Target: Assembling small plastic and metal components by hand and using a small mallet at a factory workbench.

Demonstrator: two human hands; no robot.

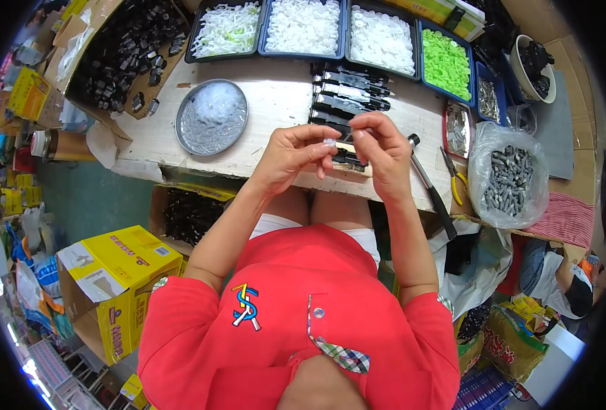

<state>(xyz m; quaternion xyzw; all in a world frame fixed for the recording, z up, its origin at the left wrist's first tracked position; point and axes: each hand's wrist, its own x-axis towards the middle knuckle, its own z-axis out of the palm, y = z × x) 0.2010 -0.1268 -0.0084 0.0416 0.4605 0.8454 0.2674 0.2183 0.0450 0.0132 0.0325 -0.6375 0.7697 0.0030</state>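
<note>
My left hand (293,156) is raised over the front of the workbench, thumb and forefinger pinching a small clear-white plastic piece (329,142). Close by on its right, my right hand (383,156) has its thumb and fingertips pressed together; whatever they hold is too small or hidden to make out. The hands are apart. Beneath and behind them lies a row of black elongated parts (351,92) with metal strips. Another dark part (347,160) rests on a pale wooden block under my hands, partly covered by my fingers.
A round metal dish (212,140) holds clear pieces. Trays of white pieces (303,27) and green pieces (446,65) line the back. A hammer (431,188), yellow-handled pliers (456,179) and a bag of grey parts (508,179) lie right. A box of black parts (122,61) stands left.
</note>
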